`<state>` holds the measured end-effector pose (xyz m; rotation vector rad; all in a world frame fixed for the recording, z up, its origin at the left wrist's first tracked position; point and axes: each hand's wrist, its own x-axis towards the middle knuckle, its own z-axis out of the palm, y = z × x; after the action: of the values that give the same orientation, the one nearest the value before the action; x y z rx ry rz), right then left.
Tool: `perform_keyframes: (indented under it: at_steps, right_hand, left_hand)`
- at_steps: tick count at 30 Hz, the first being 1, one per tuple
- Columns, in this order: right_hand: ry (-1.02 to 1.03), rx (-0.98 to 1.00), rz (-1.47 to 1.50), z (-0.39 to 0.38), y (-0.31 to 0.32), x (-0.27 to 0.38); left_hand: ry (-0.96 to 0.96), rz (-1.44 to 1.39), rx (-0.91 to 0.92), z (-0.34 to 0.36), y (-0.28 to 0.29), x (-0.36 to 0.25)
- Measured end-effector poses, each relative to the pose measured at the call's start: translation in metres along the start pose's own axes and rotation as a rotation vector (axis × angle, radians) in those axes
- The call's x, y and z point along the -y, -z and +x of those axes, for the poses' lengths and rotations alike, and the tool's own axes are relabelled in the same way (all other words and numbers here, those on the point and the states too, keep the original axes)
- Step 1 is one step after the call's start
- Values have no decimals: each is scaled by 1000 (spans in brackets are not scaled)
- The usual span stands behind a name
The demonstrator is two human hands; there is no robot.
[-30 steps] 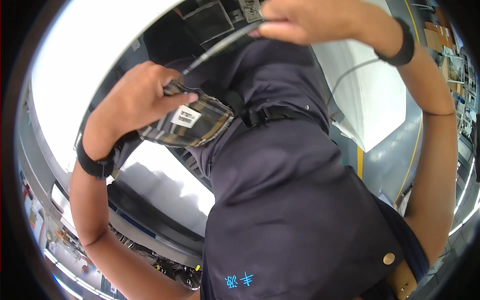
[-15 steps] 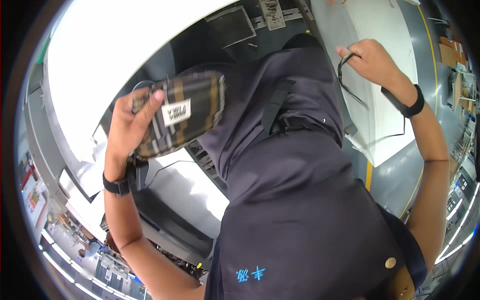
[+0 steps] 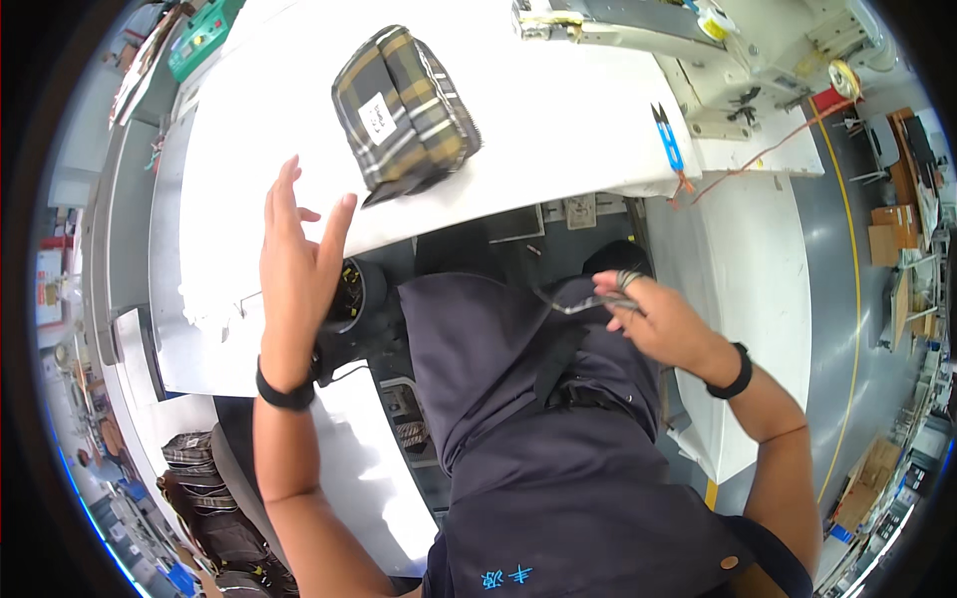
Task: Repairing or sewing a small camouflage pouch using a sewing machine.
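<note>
A plaid pouch [image 3: 404,115] in black, olive and white, with a small white label, sits on the white tabletop [image 3: 254,110]. Just below its left side is my left hand [image 3: 301,261], fingers and thumb spread, holding nothing and apart from the pouch. Over my lap, my right hand [image 3: 653,319] is closed on a thin dark strip [image 3: 570,308] with light patches. One end of the strip hangs out to the left of my fingers, and part of it loops by the fingertips. The rest is hidden in the hand.
Blue thread snips [image 3: 666,138] lie near the table's right side, below a sewing machine [image 3: 608,28]. Under the table edge stands a dark bin [image 3: 367,294] with yellow scraps. Plaid pieces [image 3: 194,463] are piled at lower left. A dark apron [image 3: 578,468] covers my lap.
My left hand has let go of the plaid pouch, which is now on the tabletop. My right hand has come down and left over my lap with the strip. The view has shifted toward the table.
</note>
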<state>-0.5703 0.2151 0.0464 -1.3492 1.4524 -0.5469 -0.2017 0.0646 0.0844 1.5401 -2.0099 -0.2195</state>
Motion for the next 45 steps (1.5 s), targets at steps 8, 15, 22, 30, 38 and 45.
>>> perform_keyframes:
  at_steps: [8, 15, 22, 30, 38, 45]
  right_hand:
    - [291, 278, 301, 22, -62, 55]
    - [160, 580, 893, 51, -33, 53]
    - [-203, 725, 928, 56, -67, 39]
    - [-343, 767, 687, 70, -112, 26]
    - [-282, 279, 1187, 87, -101, 6]
    - [-239, 357, 1061, 72, -91, 4]
  left_hand:
    - [322, -1077, 665, -98, -19, -81]
    - [661, -1969, 674, -132, -40, 15]
    - [711, -1941, 480, -124, -60, 5]
    - [636, -1576, 682, -125, -100, -35]
    - [989, -1539, -46, -121, -121, 57]
    - [1027, -1038, -432, -122, -192, 267]
